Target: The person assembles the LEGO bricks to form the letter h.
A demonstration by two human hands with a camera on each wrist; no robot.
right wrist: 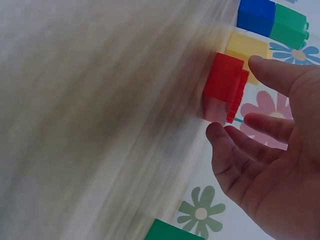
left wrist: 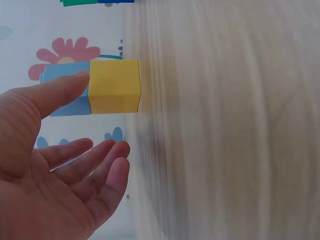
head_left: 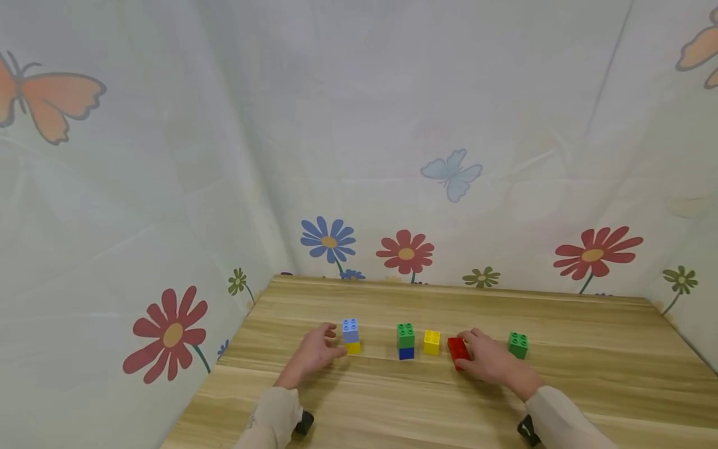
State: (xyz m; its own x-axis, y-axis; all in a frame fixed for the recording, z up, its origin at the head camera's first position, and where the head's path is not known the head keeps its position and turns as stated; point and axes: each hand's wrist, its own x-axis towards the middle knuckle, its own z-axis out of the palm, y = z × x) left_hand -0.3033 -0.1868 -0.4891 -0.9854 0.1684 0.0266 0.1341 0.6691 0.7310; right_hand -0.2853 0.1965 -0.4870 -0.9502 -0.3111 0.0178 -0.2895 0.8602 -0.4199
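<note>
My left hand (head_left: 316,349) is beside a two-brick stack, a light blue brick (head_left: 350,330) on a yellow brick (left wrist: 115,86). Its fingers are spread and loosely bent, with the thumb overlapping the stack in the left wrist view. My right hand (head_left: 485,357) is at a long red brick (right wrist: 223,82) lying on the table. In the right wrist view the thumb and fingertips are parted, on either side of the brick's near end, with a gap between them.
Between the hands stand a green brick (head_left: 406,335) on a dark blue brick (head_left: 406,353), and a single yellow brick (head_left: 431,342). Another green brick (head_left: 518,345) sits right of my right hand. A flowered curtain (head_left: 392,125) hangs behind the wooden table (head_left: 392,405).
</note>
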